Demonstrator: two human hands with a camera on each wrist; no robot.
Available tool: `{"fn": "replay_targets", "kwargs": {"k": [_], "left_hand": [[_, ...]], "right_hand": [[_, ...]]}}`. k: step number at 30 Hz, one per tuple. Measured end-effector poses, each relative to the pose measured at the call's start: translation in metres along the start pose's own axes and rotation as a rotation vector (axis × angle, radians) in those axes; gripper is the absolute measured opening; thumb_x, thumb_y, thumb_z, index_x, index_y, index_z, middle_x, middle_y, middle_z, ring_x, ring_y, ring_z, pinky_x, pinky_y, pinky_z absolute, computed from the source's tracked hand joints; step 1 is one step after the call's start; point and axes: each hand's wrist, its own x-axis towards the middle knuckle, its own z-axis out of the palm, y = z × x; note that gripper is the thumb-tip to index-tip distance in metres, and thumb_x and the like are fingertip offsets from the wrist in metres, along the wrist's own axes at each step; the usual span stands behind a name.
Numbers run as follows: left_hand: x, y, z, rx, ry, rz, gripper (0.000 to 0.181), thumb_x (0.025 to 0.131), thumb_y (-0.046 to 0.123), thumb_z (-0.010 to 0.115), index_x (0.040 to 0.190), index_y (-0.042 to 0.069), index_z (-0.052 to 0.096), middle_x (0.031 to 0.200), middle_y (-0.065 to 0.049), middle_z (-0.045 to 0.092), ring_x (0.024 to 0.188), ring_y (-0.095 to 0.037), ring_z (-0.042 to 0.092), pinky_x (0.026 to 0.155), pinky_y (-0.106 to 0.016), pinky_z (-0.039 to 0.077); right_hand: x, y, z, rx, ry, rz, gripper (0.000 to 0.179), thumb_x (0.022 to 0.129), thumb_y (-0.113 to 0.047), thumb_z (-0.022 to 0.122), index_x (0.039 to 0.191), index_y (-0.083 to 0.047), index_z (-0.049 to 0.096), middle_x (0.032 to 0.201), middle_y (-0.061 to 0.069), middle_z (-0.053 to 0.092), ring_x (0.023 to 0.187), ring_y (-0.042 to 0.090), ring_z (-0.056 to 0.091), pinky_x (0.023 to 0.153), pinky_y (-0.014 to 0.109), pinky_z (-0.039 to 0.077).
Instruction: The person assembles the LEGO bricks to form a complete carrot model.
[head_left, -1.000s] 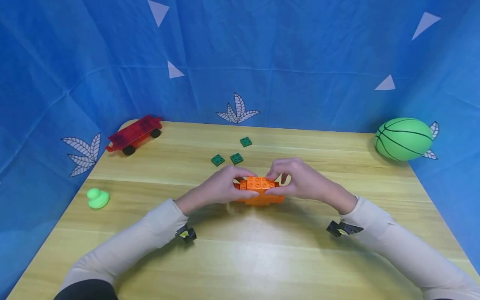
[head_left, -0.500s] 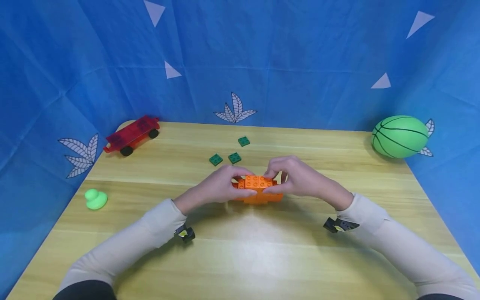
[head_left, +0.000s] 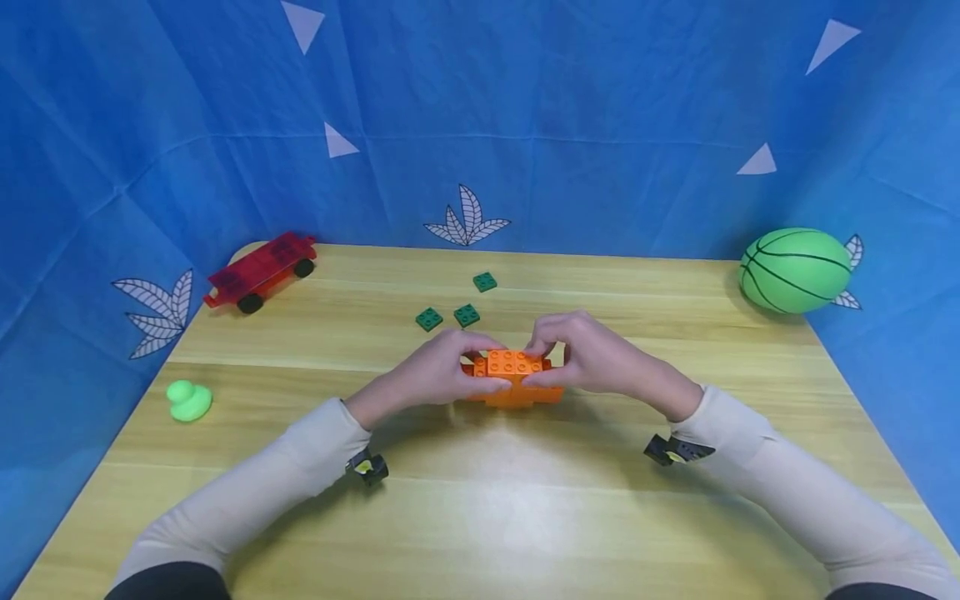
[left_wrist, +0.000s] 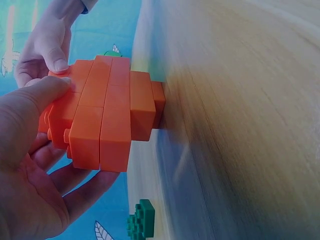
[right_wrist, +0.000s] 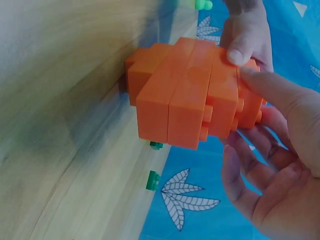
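Observation:
A stepped orange block build [head_left: 513, 392] stands on the table between both hands, made of several stacked toy bricks with studs on top. My left hand [head_left: 442, 367] grips its left end, thumb on the near face and fingers behind, as the left wrist view shows. On the other end, my right hand [head_left: 592, 354] pinches the upper bricks, thumb in front and a bent index finger over the top. In the right wrist view the build [right_wrist: 185, 90] is widest in the middle and narrows toward the table and toward the top. Both thumbs lie close together on the near face.
Several small flat green bricks [head_left: 467, 315] lie beyond the build. A red toy car [head_left: 262, 271] sits at the back left, and a light green rubber duck [head_left: 189, 401] at the left edge. A green ball [head_left: 797, 271] rests at the back right, by the blue curtain [head_left: 585, 125].
The whole scene shifts slightly left in the head view. Both hands keep their hold on the orange build, with almost no movement of the fingers.

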Motion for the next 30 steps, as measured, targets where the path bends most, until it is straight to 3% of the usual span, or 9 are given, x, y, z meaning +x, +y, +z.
{"fn": "replay_targets", "kwargs": {"k": [6, 14, 21, 30], "left_hand": [[-0.002, -0.002, -0.004, 0.032, 0.042, 0.012, 0.033, 0.090, 0.033, 0.081, 0.120, 0.020, 0.075, 0.104, 0.007, 0.074, 0.087, -0.015, 0.062, 0.069, -0.025, 0.057], [-0.009, 0.000, 0.004, 0.116, 0.112, 0.132, 0.053, 0.092, 0.032, 0.079, 0.140, 0.016, 0.064, 0.128, 0.001, 0.072, 0.101, -0.011, 0.067, 0.088, -0.023, 0.058], [-0.016, 0.002, 0.002, 0.063, 0.175, 0.162, 0.038, 0.086, 0.024, 0.085, 0.121, 0.018, 0.073, 0.113, 0.004, 0.076, 0.092, -0.009, 0.067, 0.082, -0.022, 0.059], [-0.014, -0.002, 0.003, 0.034, 0.154, 0.194, 0.031, 0.087, 0.022, 0.084, 0.117, 0.014, 0.076, 0.112, 0.001, 0.078, 0.089, -0.008, 0.067, 0.078, -0.019, 0.060]], "right_hand": [[0.000, 0.002, 0.005, -0.002, 0.078, -0.055, 0.018, 0.082, -0.015, 0.088, 0.094, -0.013, 0.074, 0.090, -0.002, 0.072, 0.081, 0.011, 0.066, 0.056, 0.025, 0.056], [-0.014, 0.003, 0.011, -0.095, 0.138, -0.045, 0.029, 0.081, -0.021, 0.089, 0.104, -0.014, 0.072, 0.097, -0.002, 0.076, 0.083, 0.010, 0.068, 0.059, 0.029, 0.059], [-0.013, 0.007, 0.019, -0.094, 0.177, -0.169, 0.021, 0.080, -0.016, 0.089, 0.094, -0.016, 0.075, 0.099, 0.001, 0.077, 0.081, 0.012, 0.069, 0.057, 0.025, 0.057], [-0.012, 0.012, 0.022, -0.159, 0.223, -0.301, 0.018, 0.076, -0.011, 0.090, 0.083, -0.014, 0.075, 0.096, 0.005, 0.075, 0.060, 0.013, 0.059, 0.050, 0.009, 0.040]]}}
